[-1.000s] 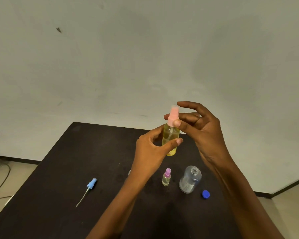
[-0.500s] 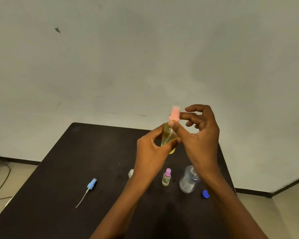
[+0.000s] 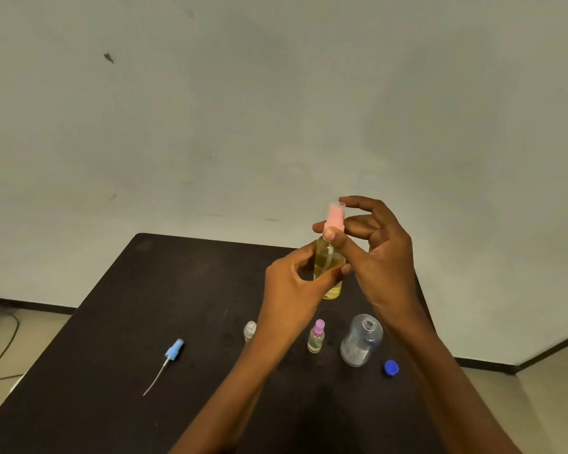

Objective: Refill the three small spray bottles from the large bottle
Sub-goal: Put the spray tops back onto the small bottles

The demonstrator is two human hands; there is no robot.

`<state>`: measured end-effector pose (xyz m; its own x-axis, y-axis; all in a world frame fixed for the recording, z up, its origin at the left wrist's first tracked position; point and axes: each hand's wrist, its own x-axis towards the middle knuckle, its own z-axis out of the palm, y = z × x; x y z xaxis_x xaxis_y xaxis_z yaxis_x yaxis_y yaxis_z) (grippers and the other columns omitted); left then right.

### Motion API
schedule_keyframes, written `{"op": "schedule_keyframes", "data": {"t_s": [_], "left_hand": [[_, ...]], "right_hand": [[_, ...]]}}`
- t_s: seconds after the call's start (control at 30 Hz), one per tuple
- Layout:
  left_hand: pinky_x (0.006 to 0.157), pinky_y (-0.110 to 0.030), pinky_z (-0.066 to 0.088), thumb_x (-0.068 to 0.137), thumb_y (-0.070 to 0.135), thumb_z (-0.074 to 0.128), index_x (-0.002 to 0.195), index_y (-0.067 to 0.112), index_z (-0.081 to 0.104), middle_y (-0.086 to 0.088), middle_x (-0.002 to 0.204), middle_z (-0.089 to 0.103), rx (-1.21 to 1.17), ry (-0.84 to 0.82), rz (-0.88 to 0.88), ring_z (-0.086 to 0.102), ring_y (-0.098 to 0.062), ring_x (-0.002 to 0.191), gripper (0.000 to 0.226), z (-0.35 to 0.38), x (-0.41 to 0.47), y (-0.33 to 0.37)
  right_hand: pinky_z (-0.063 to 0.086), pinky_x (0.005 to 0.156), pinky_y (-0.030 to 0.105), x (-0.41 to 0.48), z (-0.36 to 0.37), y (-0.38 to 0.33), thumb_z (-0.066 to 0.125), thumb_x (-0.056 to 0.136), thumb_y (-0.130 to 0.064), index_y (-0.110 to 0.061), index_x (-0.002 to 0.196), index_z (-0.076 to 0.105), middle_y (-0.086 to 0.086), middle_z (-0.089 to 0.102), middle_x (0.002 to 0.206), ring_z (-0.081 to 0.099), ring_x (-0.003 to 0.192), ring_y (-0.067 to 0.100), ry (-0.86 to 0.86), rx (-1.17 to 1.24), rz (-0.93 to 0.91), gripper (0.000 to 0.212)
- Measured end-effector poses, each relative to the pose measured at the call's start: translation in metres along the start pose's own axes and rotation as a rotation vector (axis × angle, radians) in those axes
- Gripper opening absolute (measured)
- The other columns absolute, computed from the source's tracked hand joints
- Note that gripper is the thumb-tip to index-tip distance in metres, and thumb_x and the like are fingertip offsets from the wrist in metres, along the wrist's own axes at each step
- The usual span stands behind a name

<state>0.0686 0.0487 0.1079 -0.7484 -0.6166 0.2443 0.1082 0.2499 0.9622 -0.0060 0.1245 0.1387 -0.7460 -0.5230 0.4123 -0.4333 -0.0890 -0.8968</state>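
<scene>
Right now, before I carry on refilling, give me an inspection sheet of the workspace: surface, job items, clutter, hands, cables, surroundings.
Surface: dark table, faintly smudged.
Job's things: pink-topped spray bottle with yellow liquid, held above the table; purple-topped bottle standing, capped; small clear bottle uncapped, partly behind the left forearm; large bottle standing open, blue cap lying beside it; blue spray head with tube lying at the left.
Clutter: nothing seen.
Grippers: left hand grips the pink-topped spray bottle's body; right hand pinches its pink top.
Cables: one cable on the floor, left of the table.
Surroundings: plain wall with small marks.
</scene>
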Motion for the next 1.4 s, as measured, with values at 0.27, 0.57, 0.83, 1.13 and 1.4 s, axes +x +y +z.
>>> {"op": "schedule_keyframes", "data": {"t_s": [0.27, 0.57, 0.83, 1.13, 1.4], "left_hand": [[0.067, -0.003, 0.046, 0.076, 0.024, 0.071, 0.100, 0.031, 0.064, 0.022, 0.084, 0.064, 0.057, -0.075, -0.015, 0.062, 0.010, 0.082, 0.026, -0.012, 0.002, -0.001], [0.083, -0.009, 0.048, 0.075, 0.024, 0.071, 0.101, 0.024, 0.066, 0.011, 0.098, 0.070, 0.151, -0.500, -0.104, 0.064, -0.003, 0.096, 0.026, -0.046, 0.012, 0.008], [0.075, -0.006, 0.048, 0.072, 0.031, 0.075, 0.100, 0.025, 0.068, 0.009, 0.093, 0.071, 0.216, -0.330, -0.072, 0.065, -0.003, 0.088, 0.029, -0.031, 0.008, -0.002], [0.067, 0.005, 0.040, 0.076, 0.025, 0.072, 0.120, 0.022, 0.060, 0.020, 0.092, 0.059, 0.265, -0.226, -0.025, 0.053, 0.020, 0.073, 0.046, -0.016, 0.005, -0.005], [0.072, 0.001, 0.044, 0.077, 0.024, 0.072, 0.119, 0.021, 0.061, 0.007, 0.107, 0.069, 0.286, -0.181, -0.015, 0.058, 0.010, 0.078, 0.044, -0.015, 0.006, -0.014]], "right_hand": [[0.046, 0.068, 0.006, -0.005, 0.005, 0.009, 0.071, 0.074, -0.029, -0.038, 0.103, 0.050, -0.004, 0.068, 0.097, 0.061, 0.093, -0.004, 0.078, -0.041, -0.021, 0.037], [0.040, 0.055, 0.014, 0.017, -0.018, 0.016, 0.070, 0.074, -0.047, -0.034, 0.058, 0.059, -0.009, 0.054, 0.056, 0.050, 0.056, 0.005, -0.469, -0.118, 0.007, 0.023], [0.031, 0.047, 0.011, 0.015, -0.010, 0.031, 0.065, 0.079, -0.029, -0.021, 0.051, 0.047, -0.009, 0.041, 0.045, 0.039, 0.045, 0.004, -0.308, -0.166, 0.036, 0.034], [0.029, 0.043, 0.014, 0.009, -0.002, 0.044, 0.063, 0.085, -0.016, -0.010, 0.048, 0.044, 0.000, 0.038, 0.043, 0.040, 0.044, 0.009, 0.000, -0.192, 0.080, 0.042], [0.031, 0.041, 0.010, 0.007, 0.007, 0.047, 0.061, 0.085, -0.016, -0.016, 0.045, 0.042, 0.000, 0.038, 0.043, 0.044, 0.041, 0.004, 0.085, -0.210, 0.131, 0.045]]}}
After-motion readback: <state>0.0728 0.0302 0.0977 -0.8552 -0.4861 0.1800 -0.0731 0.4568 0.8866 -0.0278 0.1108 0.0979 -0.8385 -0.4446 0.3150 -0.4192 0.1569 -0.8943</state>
